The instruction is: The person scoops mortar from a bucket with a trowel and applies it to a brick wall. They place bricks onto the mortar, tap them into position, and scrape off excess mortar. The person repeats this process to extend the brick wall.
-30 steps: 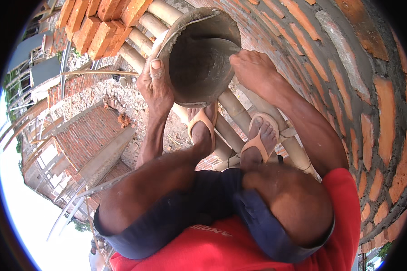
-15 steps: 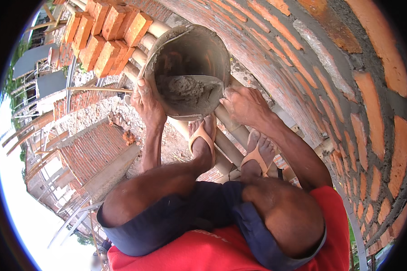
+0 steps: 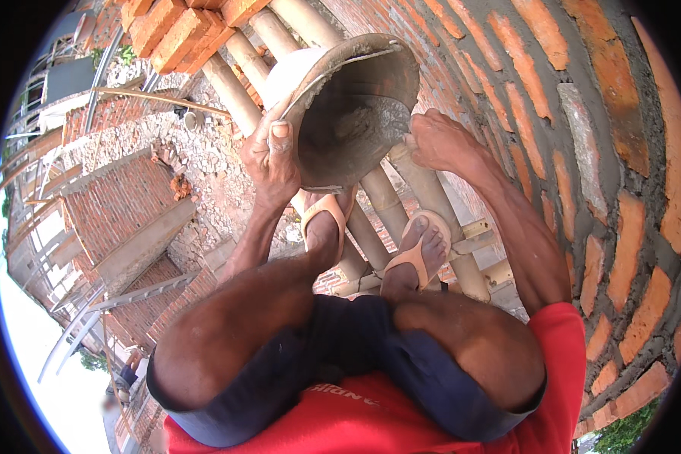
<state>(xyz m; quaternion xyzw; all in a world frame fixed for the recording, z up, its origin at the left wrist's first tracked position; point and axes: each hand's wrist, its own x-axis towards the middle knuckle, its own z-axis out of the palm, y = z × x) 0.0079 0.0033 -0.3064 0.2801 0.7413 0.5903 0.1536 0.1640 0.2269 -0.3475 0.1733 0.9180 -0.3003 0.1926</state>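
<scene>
A mortar-smeared bucket point(image 3: 310, 129) is tipped over in front of me, its mouth turned toward me and the wall. Wet grey mortar point(image 3: 367, 125) lies inside, blurred. My left hand point(image 3: 272, 155) grips the bucket's left side, thumb over the rim and the other fingers mostly hidden behind it. At the right edge of the rim my right hand point(image 3: 443, 142) is closed in a fist, its fingertips on the rim and partly hidden. Below the bucket, my sandalled feet rest on bamboo poles point(image 3: 386, 200).
A brick wall point(image 3: 567, 144) with grey mortar joints rises close on my right. Loose orange bricks point(image 3: 185, 38) are stacked on the poles beyond the bucket. Rubble and a low brick structure point(image 3: 125, 204) lie far below at left. A person point(image 3: 129, 371) shows small at lower left.
The bucket has swung up and to the right and tilted, showing its pale outside. Both hands have moved rightward with it. The view has shifted, bringing the wall nearer.
</scene>
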